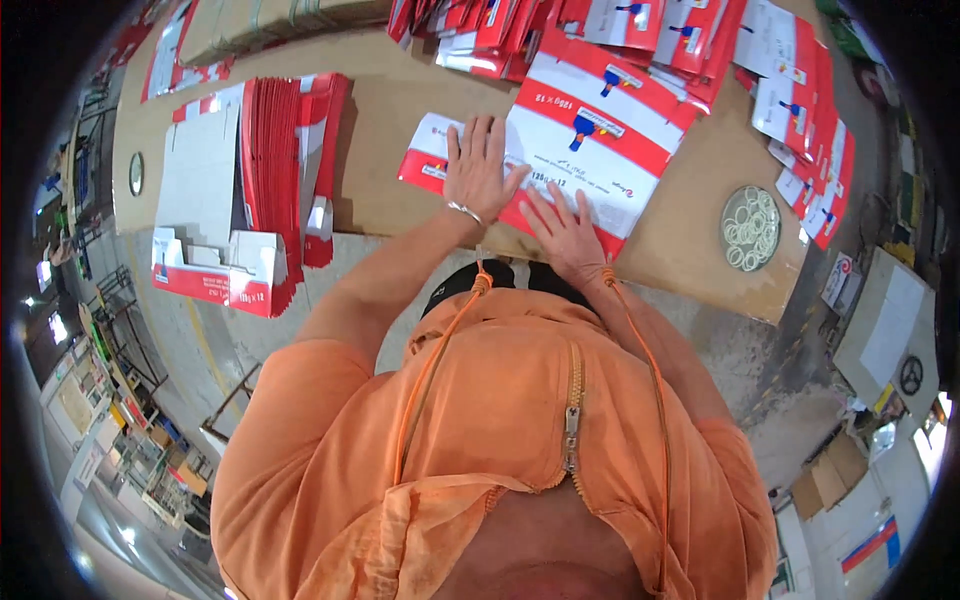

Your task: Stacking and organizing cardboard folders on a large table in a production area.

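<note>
A flat red and white printed carton (pixel 620 150) lies on the brown table, partly under my hands. My left hand (pixel 480 172) rests on its left flap with fingers stretched out and a bracelet at the wrist. On the carton's near edge lies my right hand (pixel 568 236), fingers spread, nothing grasped. To the left, a thick stack of folded red and white cartons (pixel 270 150) stands on edge. The front carton (pixel 200 170) of that stack shows its plain grey side and overhangs the table's near edge.
A round dish of pale rubber bands (pixel 750 228) sits at the right. Piles of flat cartons (pixel 690 40) cover the far side, and more cartons (pixel 800 110) fan along the right edge. A strapped cardboard bundle (pixel 270 25) lies far left. The table (pixel 390 90) is cardboard-brown.
</note>
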`<state>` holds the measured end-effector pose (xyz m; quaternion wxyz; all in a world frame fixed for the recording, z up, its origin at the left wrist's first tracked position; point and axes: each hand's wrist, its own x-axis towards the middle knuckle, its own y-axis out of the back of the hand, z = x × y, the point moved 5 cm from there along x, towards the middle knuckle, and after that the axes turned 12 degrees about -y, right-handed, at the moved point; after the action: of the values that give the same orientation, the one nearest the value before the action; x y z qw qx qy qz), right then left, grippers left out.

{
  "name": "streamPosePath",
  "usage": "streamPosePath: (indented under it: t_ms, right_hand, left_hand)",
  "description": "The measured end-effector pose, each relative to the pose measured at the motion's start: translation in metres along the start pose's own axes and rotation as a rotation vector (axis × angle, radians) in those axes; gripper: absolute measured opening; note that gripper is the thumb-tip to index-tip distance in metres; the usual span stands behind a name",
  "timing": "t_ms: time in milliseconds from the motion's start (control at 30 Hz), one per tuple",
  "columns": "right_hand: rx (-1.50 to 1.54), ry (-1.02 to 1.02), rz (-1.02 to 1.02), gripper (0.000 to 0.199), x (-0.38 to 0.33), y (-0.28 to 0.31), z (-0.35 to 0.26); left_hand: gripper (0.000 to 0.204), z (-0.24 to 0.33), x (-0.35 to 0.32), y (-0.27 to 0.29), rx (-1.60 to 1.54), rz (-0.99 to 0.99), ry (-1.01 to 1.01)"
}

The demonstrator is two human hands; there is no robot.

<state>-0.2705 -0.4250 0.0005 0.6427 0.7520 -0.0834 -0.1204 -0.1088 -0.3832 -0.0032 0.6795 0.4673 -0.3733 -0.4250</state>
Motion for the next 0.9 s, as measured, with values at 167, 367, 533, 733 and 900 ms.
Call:
streamPosePath:
  t_ms: [167,367,533,733,900]
  right_hand:
    - [-0.012,0.006,0.034,0.050,0.000,-0.003,0.001]
    - [0.035,-0.057,0.030,0.052,-0.007,-0.001,-0.001]
    - [0.296,-0.188,0.113,0.067,-0.004,0.019,0.016]
    - [0.270,-0.413,0.159,0.071,-0.021,0.018,0.033]
    - [0.805,-0.779,0.520,0.071,-0.030,0.007,0.085]
  left_hand:
    - [0.079,0.037,-0.009,-0.018,-0.100,-0.016,0.038]
    - [0.079,0.043,-0.012,-0.022,0.003,-0.080,-0.045]
    - [0.080,-0.004,-0.009,0.009,0.076,-0.145,-0.002]
    - [0.080,-0.034,-0.012,0.017,0.201,-0.184,-0.005]
    - [0.078,-0.013,0.039,0.022,0.061,-0.431,-0.038]
